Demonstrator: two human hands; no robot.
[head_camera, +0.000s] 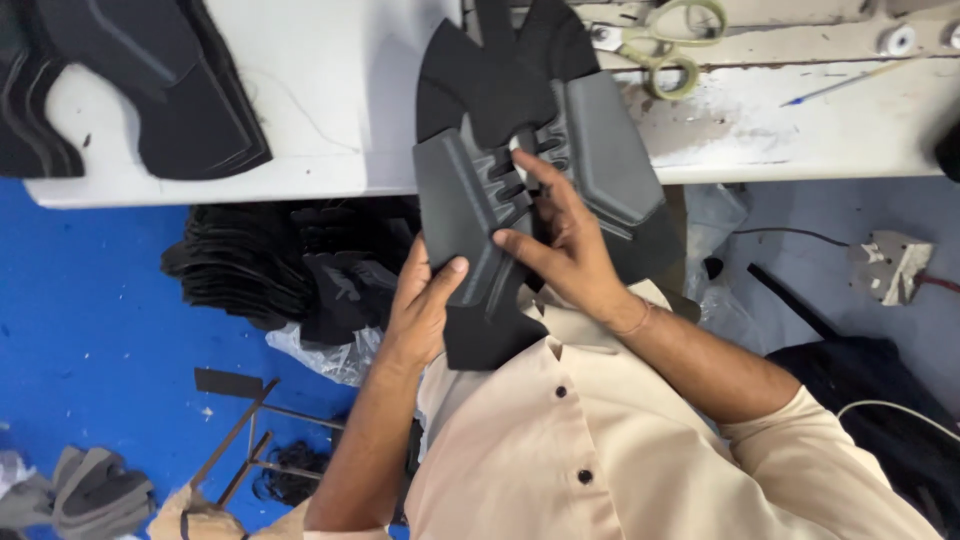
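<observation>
A black shoe upper (520, 190) is held up over the edge of the white table (340, 110), gripped at its lower left by the left hand (420, 305). The right hand (560, 235) is pressed against its laced middle, fingers closed on it (thumb underneath). Stacked black cut pieces (250, 265) lie below.

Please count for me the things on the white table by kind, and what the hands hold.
Black shoe upper held by left hand and right hand: 1
Stack of black cut pieces: 1
Scissors: 1
Pen: 1
Total: 4
</observation>
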